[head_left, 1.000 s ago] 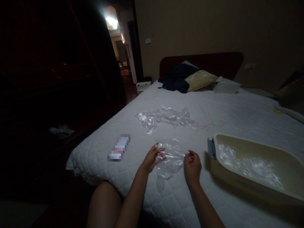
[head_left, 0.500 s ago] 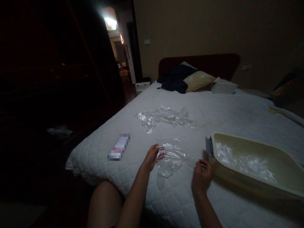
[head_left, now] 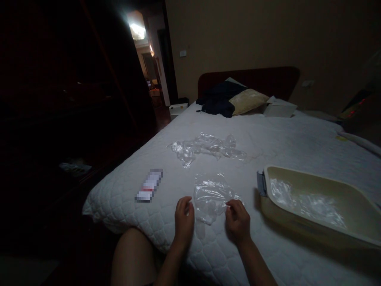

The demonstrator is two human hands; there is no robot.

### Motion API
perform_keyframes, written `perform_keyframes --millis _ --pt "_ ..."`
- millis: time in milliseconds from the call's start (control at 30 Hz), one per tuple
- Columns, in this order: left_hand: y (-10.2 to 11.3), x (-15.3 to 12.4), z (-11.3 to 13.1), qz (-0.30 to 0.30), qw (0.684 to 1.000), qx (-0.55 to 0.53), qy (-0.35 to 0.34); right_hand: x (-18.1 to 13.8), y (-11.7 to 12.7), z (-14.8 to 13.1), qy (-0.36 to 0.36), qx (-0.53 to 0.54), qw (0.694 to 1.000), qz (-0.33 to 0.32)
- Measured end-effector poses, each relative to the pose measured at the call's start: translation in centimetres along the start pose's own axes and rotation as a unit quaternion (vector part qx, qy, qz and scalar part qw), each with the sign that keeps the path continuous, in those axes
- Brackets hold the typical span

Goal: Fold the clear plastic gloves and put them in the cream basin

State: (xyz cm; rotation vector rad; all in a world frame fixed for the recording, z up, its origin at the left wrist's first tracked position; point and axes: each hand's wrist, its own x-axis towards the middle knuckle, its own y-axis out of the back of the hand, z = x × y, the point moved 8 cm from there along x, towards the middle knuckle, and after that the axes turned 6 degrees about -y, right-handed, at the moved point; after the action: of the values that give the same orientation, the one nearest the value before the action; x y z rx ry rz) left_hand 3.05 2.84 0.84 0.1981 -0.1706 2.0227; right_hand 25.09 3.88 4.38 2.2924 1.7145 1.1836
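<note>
A clear plastic bag [head_left: 210, 198] lies spread on the white quilted bed between my hands. My left hand [head_left: 183, 219] is at the bag's left edge, fingers loosely curved and apart from the thumb, holding nothing. On the other side, my right hand [head_left: 238, 221] has bent fingers at the bag's right edge, with a gap between thumb and forefinger. Whether those fingertips touch the film, I cannot tell. Farther up the bed is a crumpled heap of clear plastic [head_left: 205, 147].
A cream plastic bin [head_left: 312, 174] with a grey latch [head_left: 261, 183] sits at right, clear plastic inside it. A blurred-out flat item [head_left: 149, 186] lies at left. Dark cloth [head_left: 218, 97], a beige pillow [head_left: 249, 101] and a white box [head_left: 280, 110] are near the headboard [head_left: 250, 75].
My right hand has let go of the bag's stretched right end and moved left. My left hand has come off the bag and drawn nearer to me. The bag now lies flatter.
</note>
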Motion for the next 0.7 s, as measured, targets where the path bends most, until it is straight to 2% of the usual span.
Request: perform_keyframes --millis 100,233,400,567,700 --pt "-0.2 -1.5 1.5 -0.045 0.999 -0.012 -0.028 0.1 -0.7 -0.3 0.013 0.001 0.999 -0.035" --pt "-2.6 -1.8 2.3 -0.135 0.989 -0.054 -0.034 0.4 -1.5 -0.3 -0.006 0.017 0.997 -0.076" --pt "-3.8 -1.2 1.6 -0.163 0.985 -0.005 -0.06 0.5 -2.1 0.1 -0.03 0.01 0.994 -0.102" --pt "-2.8 -1.4 1.5 -0.14 0.982 0.078 -0.096 0.5 -2.7 0.4 -0.047 -0.011 0.991 -0.127" --pt "0.0 -1.8 0.9 -0.05 0.991 0.116 -0.052 0.5 -2.8 0.5 -0.048 -0.014 0.991 -0.124"
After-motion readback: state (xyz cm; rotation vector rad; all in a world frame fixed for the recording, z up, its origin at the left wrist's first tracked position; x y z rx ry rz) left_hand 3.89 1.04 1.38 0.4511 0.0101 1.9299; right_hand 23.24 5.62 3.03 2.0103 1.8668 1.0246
